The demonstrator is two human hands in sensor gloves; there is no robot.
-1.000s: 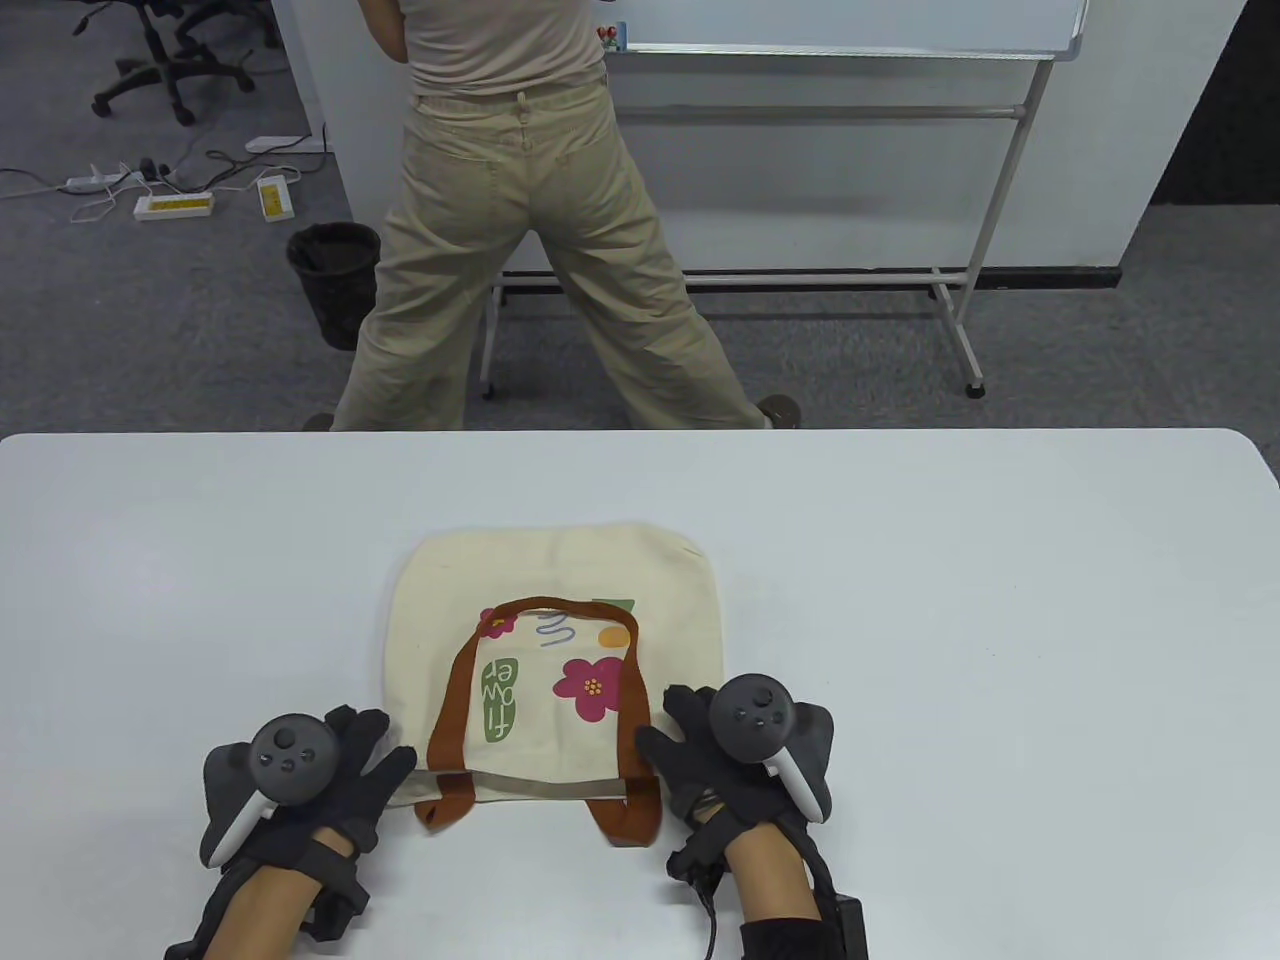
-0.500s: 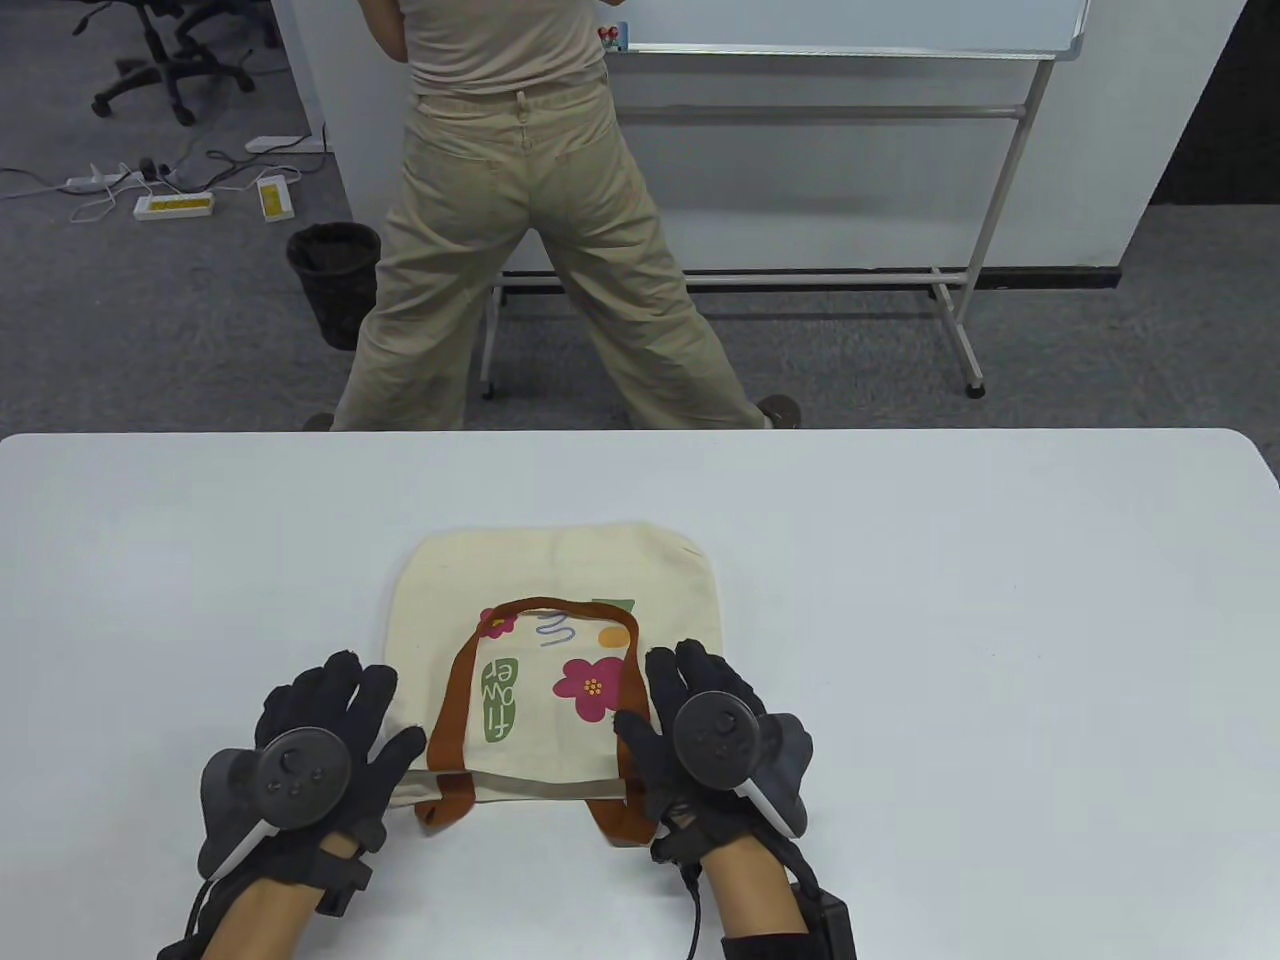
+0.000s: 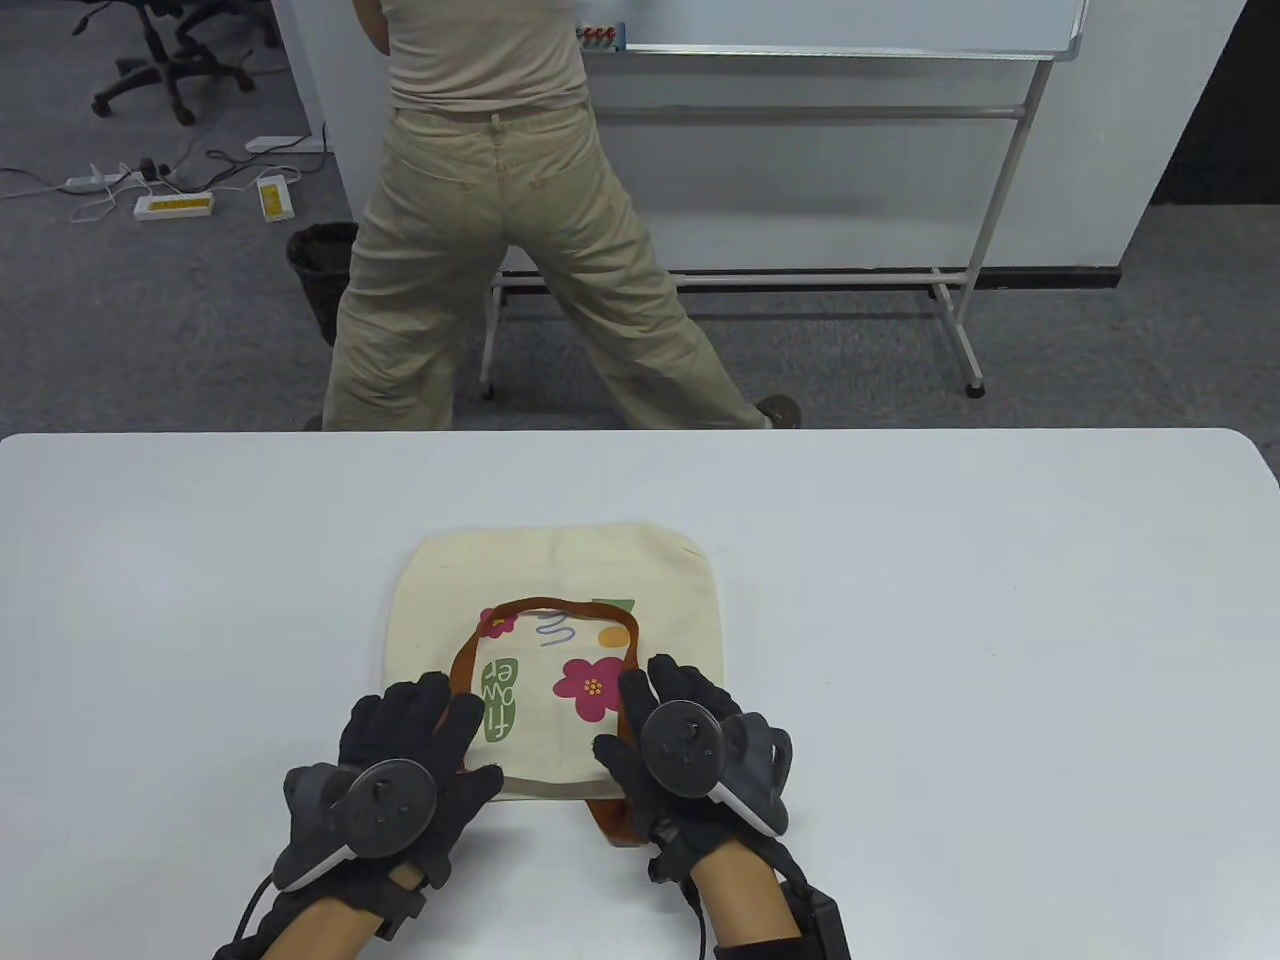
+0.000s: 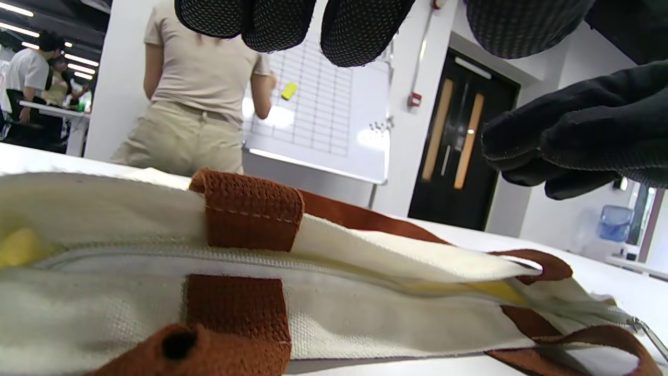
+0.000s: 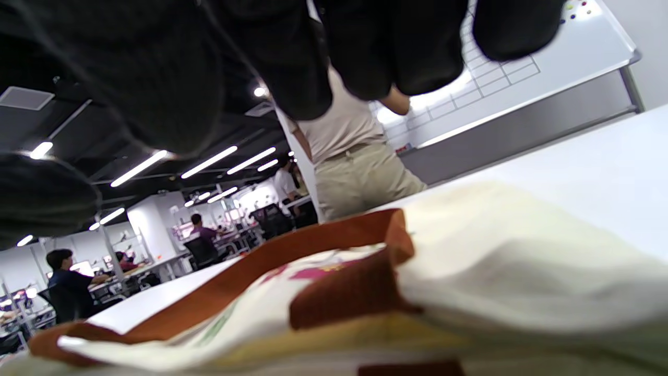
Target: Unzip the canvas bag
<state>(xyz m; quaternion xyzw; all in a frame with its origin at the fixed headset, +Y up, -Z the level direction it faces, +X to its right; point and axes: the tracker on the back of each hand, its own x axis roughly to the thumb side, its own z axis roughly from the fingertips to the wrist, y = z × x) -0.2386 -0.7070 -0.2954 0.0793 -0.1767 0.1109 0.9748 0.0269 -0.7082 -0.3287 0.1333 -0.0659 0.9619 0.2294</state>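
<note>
The cream canvas bag [image 3: 560,590] with flower prints and brown handles [image 3: 545,606] lies flat on the white table [image 3: 950,620], its zipped mouth toward me. In the left wrist view the closed zipper [image 4: 250,256] runs along the mouth to a metal pull [image 4: 647,334] at the far right. My left hand [image 3: 415,740] hovers spread over the bag's near left corner, fingers [image 4: 292,26] above the cloth. My right hand [image 3: 650,720] is spread over the near right corner and the right handle strap. The right wrist view shows the bag [image 5: 522,256] just below the fingers [image 5: 391,47]. Neither hand grips anything.
A person in beige clothes [image 3: 490,260] stands just beyond the table's far edge, facing a whiteboard on a stand [image 3: 850,60]. A black bin [image 3: 315,265] and power strips lie on the floor behind.
Both hands moved forward and inward over the bag's near edge; the left hand shifted right onto the near left corner. The person behind stepped slightly to the left.
</note>
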